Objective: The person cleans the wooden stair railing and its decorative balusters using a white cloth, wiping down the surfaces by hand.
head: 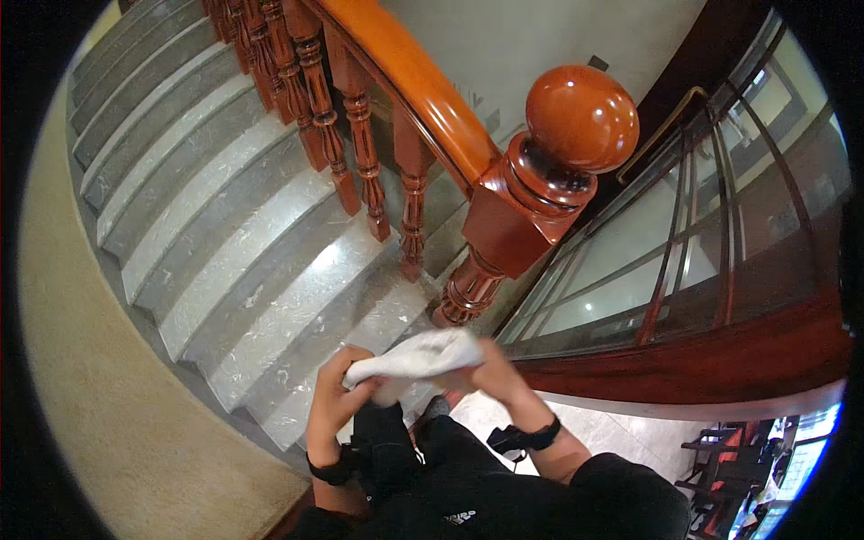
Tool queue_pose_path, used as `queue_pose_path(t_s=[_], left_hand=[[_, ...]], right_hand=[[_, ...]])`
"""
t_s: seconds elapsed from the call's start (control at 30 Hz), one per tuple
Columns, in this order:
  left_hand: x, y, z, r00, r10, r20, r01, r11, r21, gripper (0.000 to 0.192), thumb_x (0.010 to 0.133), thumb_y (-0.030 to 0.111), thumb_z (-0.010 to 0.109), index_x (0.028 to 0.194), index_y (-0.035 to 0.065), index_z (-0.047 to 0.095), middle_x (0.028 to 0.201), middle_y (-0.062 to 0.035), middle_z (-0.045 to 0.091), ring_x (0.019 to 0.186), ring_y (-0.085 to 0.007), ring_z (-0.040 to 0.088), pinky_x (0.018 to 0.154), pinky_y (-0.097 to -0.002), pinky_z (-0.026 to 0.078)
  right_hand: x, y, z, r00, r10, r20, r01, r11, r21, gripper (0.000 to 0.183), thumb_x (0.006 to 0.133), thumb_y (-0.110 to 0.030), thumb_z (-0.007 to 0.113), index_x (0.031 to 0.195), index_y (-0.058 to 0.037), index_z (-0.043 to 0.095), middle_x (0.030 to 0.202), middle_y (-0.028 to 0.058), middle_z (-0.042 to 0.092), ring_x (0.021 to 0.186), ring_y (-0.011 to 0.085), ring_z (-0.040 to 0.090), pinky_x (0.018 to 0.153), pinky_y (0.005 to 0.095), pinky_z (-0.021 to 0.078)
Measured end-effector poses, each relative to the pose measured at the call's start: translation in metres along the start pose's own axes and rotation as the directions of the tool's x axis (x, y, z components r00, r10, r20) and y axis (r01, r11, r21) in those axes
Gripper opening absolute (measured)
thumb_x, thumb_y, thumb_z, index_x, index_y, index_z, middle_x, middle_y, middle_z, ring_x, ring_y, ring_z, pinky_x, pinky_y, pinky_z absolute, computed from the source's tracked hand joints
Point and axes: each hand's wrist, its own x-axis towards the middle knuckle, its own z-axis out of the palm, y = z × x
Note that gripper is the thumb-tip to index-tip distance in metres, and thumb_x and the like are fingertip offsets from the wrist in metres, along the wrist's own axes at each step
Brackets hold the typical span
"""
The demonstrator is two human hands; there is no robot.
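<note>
A white cloth (422, 358) is stretched between my two hands, a little above my lap. My left hand (341, 395) grips its left end, thumb and fingers pinching the fabric. Its right end is in my right hand (498, 371), which is blurred and partly covered by the cloth. Just beyond the cloth rises a glossy wooden newel post (516, 209) topped by a round ball finial (582, 118). Grey marble-patterned stairs (324, 270) climb away to the upper left.
An orange-brown handrail (418, 81) on turned balusters (364, 148) borders the stairs. A beige wall (135, 432) curves along the left. Wood-framed glass panels (648, 256) stand at the right. Dark wooden furniture (722, 466) is at the lower right, beyond pale floor tiles (628, 432).
</note>
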Motion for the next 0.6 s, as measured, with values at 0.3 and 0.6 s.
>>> queue_pose_path(t_s=[0.3, 0.6], left_hand=[[0.025, -0.007, -0.087, 0.993, -0.093, 0.078, 0.073, 0.97, 0.233, 0.014, 0.087, 0.011, 0.058, 0.086, -0.0028, 0.06, 0.076, -0.0077, 0.062, 0.071, -0.014, 0.058, 0.068, -0.0255, 0.046], [0.157, 0.078, -0.179, 0.951, 0.157, 0.266, -0.271, 0.836, 0.477, 0.01, 0.082, 0.01, 0.059, 0.086, 0.0006, 0.058, 0.081, -0.0155, 0.059, 0.077, -0.0306, 0.058, 0.07, -0.0349, 0.045]], right_hand=[[0.038, -0.146, -0.052, -0.458, -0.547, -0.701, 0.304, 0.645, -0.702, 0.039, 0.087, -0.006, 0.057, 0.123, 0.0027, 0.045, 0.125, 0.0143, 0.049, 0.107, 0.025, 0.052, 0.092, 0.0384, 0.0428], [0.09, -0.231, -0.068, 0.616, -0.674, -0.407, -0.354, 0.225, -0.908, 0.045, 0.073, -0.013, 0.061, 0.118, -0.0115, 0.055, 0.13, 0.0137, 0.046, 0.123, 0.0343, 0.039, 0.103, 0.0451, 0.0281]])
